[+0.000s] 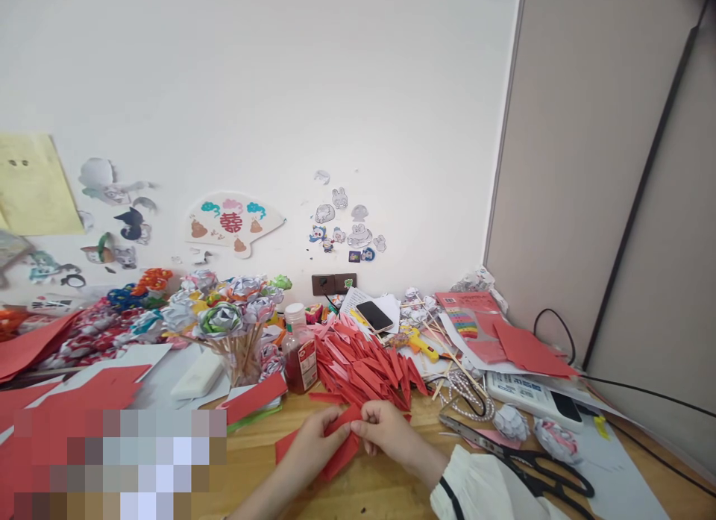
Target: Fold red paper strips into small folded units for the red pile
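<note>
Both of my hands meet over the wooden table in the lower middle of the head view, closed on one red sheet of paper [342, 460]. My left hand [316, 445] pinches it from the left, thumb on top. From the right, my right hand [385, 430] grips its upper edge with thumb and bent fingers, the two thumbs nearly touching. Part of the sheet is hidden under the hands. Just beyond them lies a heap of folded red paper strips [358, 363].
Scissors [514, 460] lie to the right beside crumpled paper balls [510, 421]. Behind stand a sauce bottle [299, 356], a phone [374, 316] and a yellow glue gun [422, 345]. Paper flowers [221, 318] on sticks and red sheets [112, 389] fill the left.
</note>
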The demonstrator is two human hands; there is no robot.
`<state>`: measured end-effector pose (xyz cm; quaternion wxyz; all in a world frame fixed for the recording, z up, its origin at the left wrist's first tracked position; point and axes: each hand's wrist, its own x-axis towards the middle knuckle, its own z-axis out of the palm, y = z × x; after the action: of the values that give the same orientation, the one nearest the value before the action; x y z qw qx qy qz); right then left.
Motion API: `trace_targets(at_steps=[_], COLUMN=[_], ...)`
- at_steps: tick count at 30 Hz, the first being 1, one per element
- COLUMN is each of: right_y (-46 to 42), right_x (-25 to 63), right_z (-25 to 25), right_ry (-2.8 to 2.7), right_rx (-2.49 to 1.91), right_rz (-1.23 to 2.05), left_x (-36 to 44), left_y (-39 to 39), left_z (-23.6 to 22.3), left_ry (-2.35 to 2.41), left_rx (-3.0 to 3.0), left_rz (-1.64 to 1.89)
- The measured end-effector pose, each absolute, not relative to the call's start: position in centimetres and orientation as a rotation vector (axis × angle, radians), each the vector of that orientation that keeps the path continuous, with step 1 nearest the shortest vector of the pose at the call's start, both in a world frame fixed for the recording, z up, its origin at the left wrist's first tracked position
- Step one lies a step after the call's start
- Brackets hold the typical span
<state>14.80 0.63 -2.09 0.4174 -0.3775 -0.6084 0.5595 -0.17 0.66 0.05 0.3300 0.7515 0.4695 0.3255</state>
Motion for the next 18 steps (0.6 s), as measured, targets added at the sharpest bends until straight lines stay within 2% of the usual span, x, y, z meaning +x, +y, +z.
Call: trace_targets(at_steps=[11, 15, 18], right_y=[0.24, 0.45, 0.54], right_x=[14.98, 14.86, 14.87], right_z=[-1.86, -2.21, -2.18], right_ry=[-1.759, -1.722, -1.701], right_rx=[-0.955, -0.98, -1.024], right_rz=[1.335, 1.315, 1.182], left_x=[-0.12, -0.11, -0.05], left_y=[0.17, 0.35, 0.32], left_z=[0.88, 0.48, 0.25], left_ry=[1.356, 1.204, 1.036], left_rx=[1.96, 1.82, 1.669], left_rz=[0.923, 0.912, 0.867])
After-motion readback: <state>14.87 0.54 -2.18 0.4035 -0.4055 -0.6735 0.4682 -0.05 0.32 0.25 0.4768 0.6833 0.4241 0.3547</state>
